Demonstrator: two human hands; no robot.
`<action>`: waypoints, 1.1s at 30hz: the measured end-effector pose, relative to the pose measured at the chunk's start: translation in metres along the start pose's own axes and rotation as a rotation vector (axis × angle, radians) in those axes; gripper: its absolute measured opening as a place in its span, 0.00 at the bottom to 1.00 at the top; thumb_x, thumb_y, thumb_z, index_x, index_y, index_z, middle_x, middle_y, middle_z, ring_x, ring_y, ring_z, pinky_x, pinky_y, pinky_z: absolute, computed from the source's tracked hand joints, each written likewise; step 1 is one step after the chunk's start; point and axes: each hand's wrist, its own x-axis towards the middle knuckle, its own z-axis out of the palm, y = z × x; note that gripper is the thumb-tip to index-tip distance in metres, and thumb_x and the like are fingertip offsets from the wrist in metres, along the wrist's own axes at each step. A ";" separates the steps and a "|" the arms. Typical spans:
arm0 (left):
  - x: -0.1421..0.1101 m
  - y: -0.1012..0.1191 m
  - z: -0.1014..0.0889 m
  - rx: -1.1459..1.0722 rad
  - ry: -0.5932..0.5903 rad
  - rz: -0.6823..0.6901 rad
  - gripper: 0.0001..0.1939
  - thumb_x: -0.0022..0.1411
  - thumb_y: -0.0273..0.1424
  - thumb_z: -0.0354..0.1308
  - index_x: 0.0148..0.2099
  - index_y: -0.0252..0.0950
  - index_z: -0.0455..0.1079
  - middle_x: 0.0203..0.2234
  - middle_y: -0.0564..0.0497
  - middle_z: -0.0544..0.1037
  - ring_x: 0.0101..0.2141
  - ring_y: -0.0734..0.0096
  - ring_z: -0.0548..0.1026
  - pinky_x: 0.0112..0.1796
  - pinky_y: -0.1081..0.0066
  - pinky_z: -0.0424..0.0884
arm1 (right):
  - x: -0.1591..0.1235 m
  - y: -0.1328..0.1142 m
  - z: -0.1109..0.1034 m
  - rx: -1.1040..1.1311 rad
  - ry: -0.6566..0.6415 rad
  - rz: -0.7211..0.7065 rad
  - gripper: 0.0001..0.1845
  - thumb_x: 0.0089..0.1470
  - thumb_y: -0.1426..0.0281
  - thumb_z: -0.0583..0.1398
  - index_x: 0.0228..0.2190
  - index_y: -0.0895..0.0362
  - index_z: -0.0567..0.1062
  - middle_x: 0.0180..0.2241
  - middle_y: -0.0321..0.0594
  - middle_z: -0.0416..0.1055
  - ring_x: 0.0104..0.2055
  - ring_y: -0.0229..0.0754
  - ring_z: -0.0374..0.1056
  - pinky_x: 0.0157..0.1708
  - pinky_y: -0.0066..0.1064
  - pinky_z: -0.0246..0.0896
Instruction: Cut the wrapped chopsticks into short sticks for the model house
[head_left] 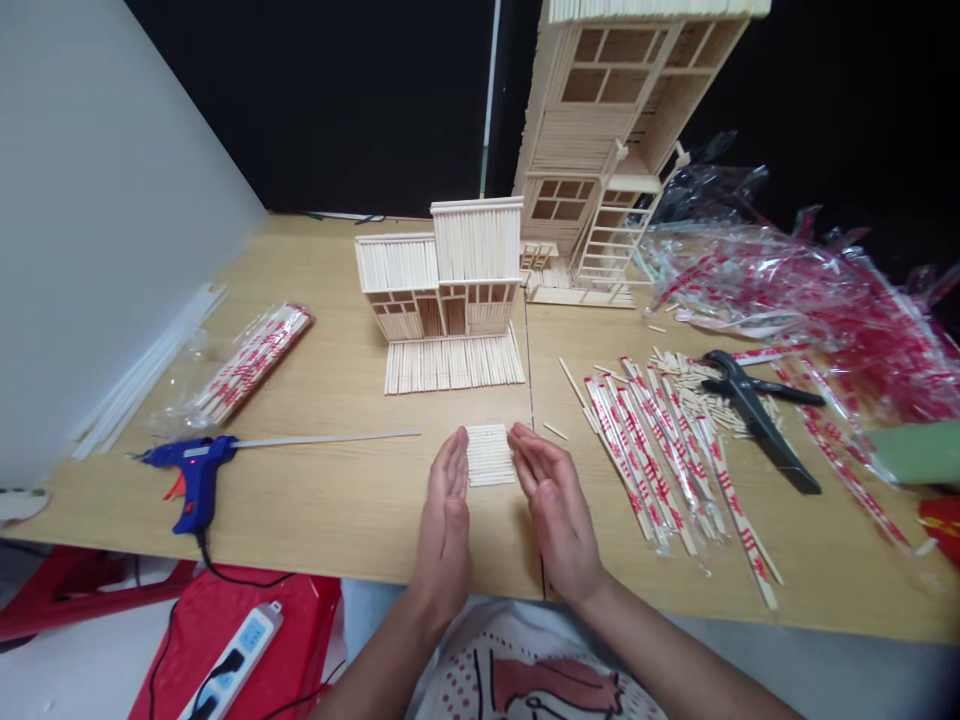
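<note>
A small square row of short wooden sticks (491, 456) lies flat on the table, the sticks side by side. My left hand (448, 520) stands on edge along its left end, fingers stretched out and palm inward. On the opposite end my right hand (556, 515) does the same, fingers extended against or very near the stick ends. Neither hand grips anything. Just beyond stands a small stick-built house (442, 290) with a slatted front deck (454, 362). One loose short stick (556, 431) rests right of the row.
A blue glue gun (196, 475) with a long glue stick lies left, near wrapped chopsticks (255, 362) and white glue sticks (142, 375). Rightward are more wrapped chopsticks (652, 450), black cutters (761, 420), cut pieces and plastic wrappers (795, 290). A taller stick house (600, 150) stands behind.
</note>
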 end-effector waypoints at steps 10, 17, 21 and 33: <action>0.000 -0.002 -0.001 0.003 -0.004 -0.001 0.36 0.68 0.55 0.46 0.71 0.42 0.51 0.71 0.43 0.53 0.70 0.55 0.51 0.69 0.52 0.47 | 0.000 -0.002 0.000 -0.014 -0.013 0.026 0.18 0.69 0.62 0.51 0.58 0.47 0.66 0.66 0.43 0.57 0.70 0.48 0.50 0.70 0.52 0.44; 0.002 -0.001 0.001 -0.004 0.045 0.009 0.34 0.69 0.54 0.45 0.70 0.45 0.52 0.71 0.47 0.53 0.70 0.59 0.51 0.69 0.56 0.47 | 0.004 -0.001 0.004 0.032 0.042 0.015 0.17 0.69 0.62 0.51 0.56 0.48 0.68 0.65 0.43 0.60 0.69 0.48 0.52 0.70 0.52 0.44; 0.004 -0.002 0.001 0.000 0.027 0.016 0.36 0.68 0.56 0.46 0.70 0.43 0.53 0.71 0.44 0.54 0.69 0.57 0.52 0.69 0.55 0.48 | 0.006 -0.001 0.003 0.022 0.029 0.025 0.18 0.68 0.61 0.52 0.57 0.48 0.67 0.65 0.43 0.60 0.70 0.48 0.52 0.70 0.52 0.45; 0.009 -0.006 -0.001 -0.015 0.067 -0.017 0.34 0.68 0.54 0.47 0.68 0.42 0.54 0.70 0.44 0.55 0.69 0.57 0.54 0.68 0.56 0.49 | 0.008 -0.001 0.004 0.024 0.072 0.015 0.17 0.68 0.60 0.52 0.55 0.48 0.69 0.64 0.43 0.62 0.69 0.48 0.54 0.69 0.52 0.46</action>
